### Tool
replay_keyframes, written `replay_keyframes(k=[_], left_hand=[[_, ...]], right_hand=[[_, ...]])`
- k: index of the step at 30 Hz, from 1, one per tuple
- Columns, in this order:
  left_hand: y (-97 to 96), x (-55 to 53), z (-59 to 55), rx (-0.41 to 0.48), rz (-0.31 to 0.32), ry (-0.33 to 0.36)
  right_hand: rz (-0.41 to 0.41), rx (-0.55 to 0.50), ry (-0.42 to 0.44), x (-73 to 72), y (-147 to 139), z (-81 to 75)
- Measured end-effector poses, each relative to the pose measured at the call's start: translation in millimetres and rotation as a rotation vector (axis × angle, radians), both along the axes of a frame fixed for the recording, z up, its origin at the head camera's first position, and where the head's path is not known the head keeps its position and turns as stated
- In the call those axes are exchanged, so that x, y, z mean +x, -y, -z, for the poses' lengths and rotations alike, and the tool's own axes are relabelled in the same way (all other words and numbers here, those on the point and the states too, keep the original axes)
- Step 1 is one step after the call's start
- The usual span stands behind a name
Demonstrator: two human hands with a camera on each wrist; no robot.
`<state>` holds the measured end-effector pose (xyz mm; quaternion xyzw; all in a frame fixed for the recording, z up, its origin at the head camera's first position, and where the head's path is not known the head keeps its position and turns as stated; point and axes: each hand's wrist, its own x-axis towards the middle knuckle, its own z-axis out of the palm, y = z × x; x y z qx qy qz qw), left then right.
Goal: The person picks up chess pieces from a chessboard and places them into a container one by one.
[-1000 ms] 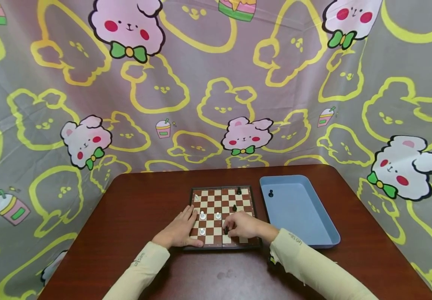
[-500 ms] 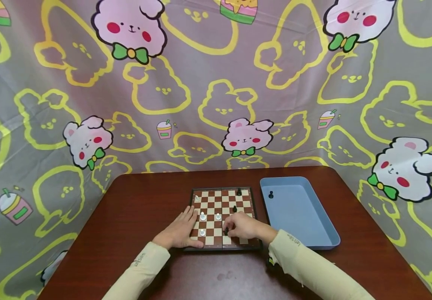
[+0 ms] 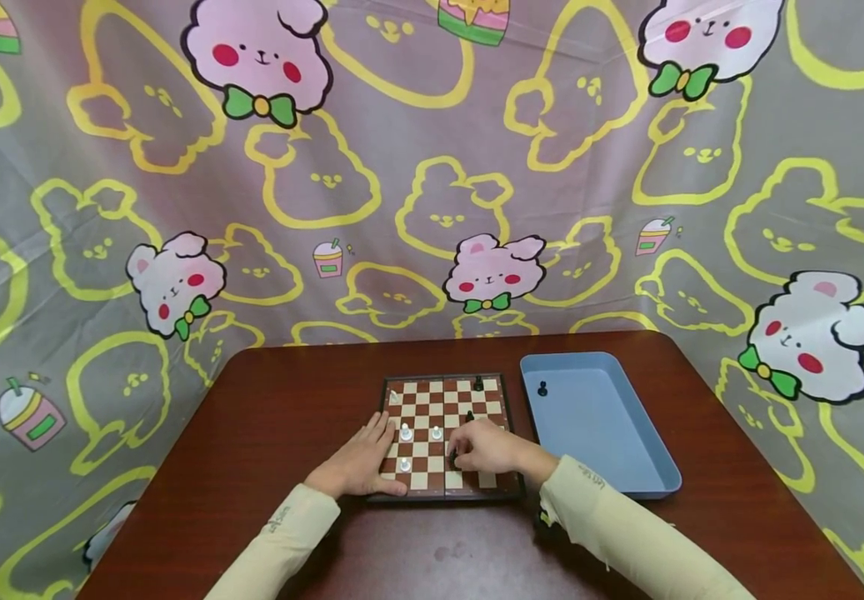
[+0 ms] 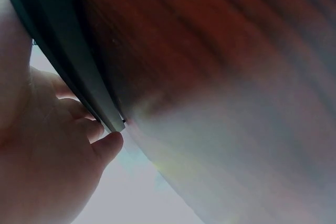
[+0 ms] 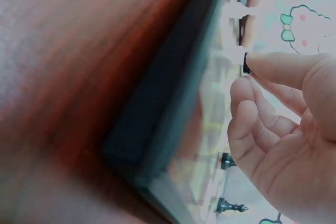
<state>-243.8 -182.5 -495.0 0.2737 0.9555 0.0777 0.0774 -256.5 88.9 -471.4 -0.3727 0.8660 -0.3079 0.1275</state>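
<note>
Over the chessboard (image 3: 422, 407), right hand (image 3: 486, 447) now slightly shifted

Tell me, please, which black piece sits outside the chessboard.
The black piece in the blue tray; the others in view are on the chessboard or pinched by the right hand over it.

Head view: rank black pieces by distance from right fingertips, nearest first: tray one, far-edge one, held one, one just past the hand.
1. Held piece, in the right hand.
2. Piece just past the hand, partly hidden.
3. Far-edge piece, far right of the board.
4. Tray piece, rightmost, in the tray.
</note>
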Motion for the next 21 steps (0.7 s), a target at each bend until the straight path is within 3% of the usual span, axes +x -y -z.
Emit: replay_keyframes(k=[11, 21], left_hand=[[0.9, -1.7, -0.2, 0.012, -0.021, 0.025], [1.0, -2.3, 1.6, 0.008, -0.01, 0.016]], right_hand=[[-0.005, -0.011, -0.022, -5.7, -8, -21.2], [0.071, 0.01, -0.047, -12.6, -17, -30.2]])
